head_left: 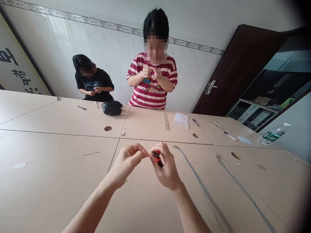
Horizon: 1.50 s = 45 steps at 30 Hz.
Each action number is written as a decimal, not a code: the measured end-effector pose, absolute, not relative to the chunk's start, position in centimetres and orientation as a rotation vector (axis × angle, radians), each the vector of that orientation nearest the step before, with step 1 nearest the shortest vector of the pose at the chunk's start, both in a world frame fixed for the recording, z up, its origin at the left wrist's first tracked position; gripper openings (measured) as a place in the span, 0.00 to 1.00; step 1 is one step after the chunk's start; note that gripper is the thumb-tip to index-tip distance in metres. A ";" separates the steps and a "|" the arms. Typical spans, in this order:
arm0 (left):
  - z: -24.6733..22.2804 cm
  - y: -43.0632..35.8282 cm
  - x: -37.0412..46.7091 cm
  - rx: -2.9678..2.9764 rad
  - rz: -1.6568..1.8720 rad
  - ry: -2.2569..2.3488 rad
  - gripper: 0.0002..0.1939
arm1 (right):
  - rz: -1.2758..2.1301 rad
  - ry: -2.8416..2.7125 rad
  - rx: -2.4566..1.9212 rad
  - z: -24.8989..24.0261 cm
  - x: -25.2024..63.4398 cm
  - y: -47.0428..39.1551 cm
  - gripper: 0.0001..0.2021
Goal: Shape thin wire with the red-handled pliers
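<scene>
Over the middle of the pale table [80, 181], my right hand [166, 166] is closed around small pliers [157, 158] with red and black handles. Its thumb and index finger meet near the fingertips of my left hand [130, 161]. My left hand pinches something too small to make out, close to the pliers. To the right of my hands lies a bundle of thin grey wires [194, 173], and farther right a second bundle [239, 183]. A thin bent wire [91, 153] rests on the table to the left.
Across the table are two people, one in a striped shirt [152, 85], one in black [94, 81]. A black headset [111, 107], ruler [166, 121], plastic packet [181, 120], pens [195, 122] and water bottle [273, 134] lie along the far side.
</scene>
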State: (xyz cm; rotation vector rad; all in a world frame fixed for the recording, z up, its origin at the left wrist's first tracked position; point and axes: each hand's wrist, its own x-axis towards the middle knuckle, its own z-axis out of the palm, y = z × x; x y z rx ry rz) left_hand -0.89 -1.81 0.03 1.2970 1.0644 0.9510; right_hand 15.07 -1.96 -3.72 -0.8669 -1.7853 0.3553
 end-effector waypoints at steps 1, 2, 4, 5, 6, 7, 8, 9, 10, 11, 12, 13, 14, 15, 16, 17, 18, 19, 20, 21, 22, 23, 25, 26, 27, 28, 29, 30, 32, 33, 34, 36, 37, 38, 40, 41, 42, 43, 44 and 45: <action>0.1 -1.8 -0.9 1.293 0.949 1.055 0.09 | 0.369 -1.782 -0.878 -3.6 15.1 -2.0 0.06; 0.1 -1.8 -0.9 1.289 0.945 1.043 0.09 | 0.381 -1.781 -0.887 -3.6 15.0 -2.1 0.06; 0.2 -1.7 -0.9 1.278 0.935 1.022 0.09 | 0.397 -1.779 -0.897 -3.4 15.0 -2.1 0.05; 0.2 -1.7 -0.9 1.274 0.929 1.015 0.09 | 0.404 -1.778 -0.897 -3.4 15.0 -2.2 0.05; 0.3 -1.7 -0.9 1.271 0.924 1.012 0.09 | 0.412 -1.777 -0.898 -3.4 15.0 -2.2 0.05; 0.3 -1.7 -0.9 1.269 0.921 1.011 0.09 | 0.421 -1.775 -0.900 -3.4 15.0 -2.2 0.05; 0.3 -1.7 -1.0 1.270 0.920 1.012 0.09 | 0.429 -1.773 -0.903 -3.4 15.1 -2.2 0.05; 0.3 -1.8 -1.0 1.271 0.919 1.013 0.09 | 0.435 -1.772 -0.905 -3.4 15.1 -2.2 0.05; 0.3 -1.8 -1.0 1.272 0.918 1.015 0.09 | 0.440 -1.772 -0.906 -3.5 15.1 -2.3 0.05; 0.3 -1.7 -1.0 1.273 0.916 1.018 0.09 | 0.442 -1.770 -0.904 -3.4 15.1 -2.2 0.05; 0.2 -1.7 -1.0 1.274 0.914 1.020 0.10 | 0.445 -1.769 -0.900 -3.4 15.1 -2.2 0.05; 0.2 -1.7 -1.0 1.276 0.911 1.022 0.10 | 0.448 -1.768 -0.897 -3.4 15.1 -2.2 0.05; 0.2 -1.7 -1.1 1.278 0.911 1.022 0.10 | 0.451 -1.768 -0.893 -3.4 15.1 -2.2 0.05; 0.1 -1.6 -1.1 1.280 0.910 1.021 0.09 | 0.455 -1.769 -0.892 -3.4 15.1 -2.2 0.05; 0.1 -1.6 -1.1 1.281 0.911 1.021 0.09 | 0.459 -1.768 -0.894 -3.4 15.1 -2.2 0.05; 0.1 -1.6 -1.0 1.280 0.912 1.021 0.09 | 0.464 -1.767 -0.899 -3.4 15.1 -2.2 0.05; 0.1 -1.6 -1.0 1.280 0.916 1.019 0.09 | 0.470 -1.764 -0.907 -3.4 15.1 -2.2 0.05; 0.1 -1.6 -1.0 1.275 0.923 1.021 0.09 | 0.476 -1.757 -0.915 -3.4 15.1 -2.2 0.04; 0.1 -1.6 -1.0 1.269 0.935 1.026 0.09 | 0.484 -1.752 -0.927 -3.4 15.1 -2.2 0.03; 0.2 -1.6 -0.9 1.260 0.951 1.039 0.10 | 0.488 -1.744 -0.942 -3.5 15.1 -2.2 0.02; 0.3 -1.6 -0.9 1.248 0.976 1.057 0.10 | 0.483 -1.734 -0.962 -3.6 15.2 -2.1 0.03; 0.3 -1.6 -0.8 1.233 1.002 1.080 0.10 | 0.471 -1.724 -0.990 -3.6 15.2 -2.1 0.05; 0.4 -1.5 -0.8 1.206 1.051 1.133 0.09 | 0.417 -1.708 -1.071 -3.8 15.4 -1.9 0.10; 0.4 -1.5 -0.7 1.197 1.072 1.157 0.09 | 0.384 -1.706 -1.122 -3.8 15.4 -1.7 0.12; 0.3 -1.4 -0.7 1.191 1.088 1.177 0.08 | 0.355 -1.710 -1.169 -3.9 15.4 -1.7 0.14; 0.3 -1.4 -0.7 1.188 1.101 1.194 0.08 | 0.334 -1.720 -1.208 -4.0 15.5 -1.6 0.15; 0.2 -1.3 -0.7 1.186 1.113 1.207 0.08 | 0.323 -1.732 -1.236 -4.0 15.5 -1.5 0.17; 0.0 -1.3 -0.7 1.183 1.128 1.215 0.08 | 0.317 -1.744 -1.250 -4.0 15.4 -1.5 0.17; -0.2 -1.1 -0.7 1.176 1.155 1.218 0.09 | 0.316 -1.766 -1.253 -4.1 15.3 -1.5 0.17; -0.2 -1.1 -0.7 1.173 1.167 1.217 0.09 | 0.311 -1.775 -1.252 -4.2 15.2 -1.5 0.17; -0.2 -1.1 -0.8 1.171 1.177 1.215 0.09 | 0.303 -1.781 -1.254 -4.2 15.2 -1.5 0.17; -0.2 -1.0 -0.8 1.171 1.186 1.209 0.09 | 0.282 -1.789 -1.267 -4.4 15.1 -1.5 0.18; -0.1 -1.0 -0.8 1.173 1.188 1.207 0.09 | 0.271 -1.791 -1.273 -4.5 15.1 -1.5 0.18; -0.1 -1.0 -0.8 1.176 1.189 1.206 0.09 | 0.264 -1.796 -1.277 -4.5 15.1 -1.5 0.19; -0.1 -1.0 -0.8 1.185 1.188 1.206 0.09 | 0.264 -1.804 -1.284 -4.6 15.1 -1.4 0.19; -0.1 -1.0 -0.8 1.189 1.187 1.207 0.09 | 0.270 -1.809 -1.285 -4.6 15.1 -1.4 0.19; -0.1 -1.0 -0.8 1.194 1.185 1.209 0.09 | 0.276 -1.811 -1.288 -4.6 15.0 -1.4 0.19; -0.2 -0.9 -0.8 1.198 1.184 1.212 0.09 | 0.282 -1.813 -1.290 -4.5 15.0 -1.4 0.19; -0.2 -0.9 -0.8 1.202 1.182 1.215 0.09 | 0.289 -1.814 -1.290 -4.5 15.0 -1.5 0.19; -0.3 -0.9 -0.8 1.206 1.181 1.218 0.09 | 0.297 -1.814 -1.289 -4.4 14.9 -1.5 0.19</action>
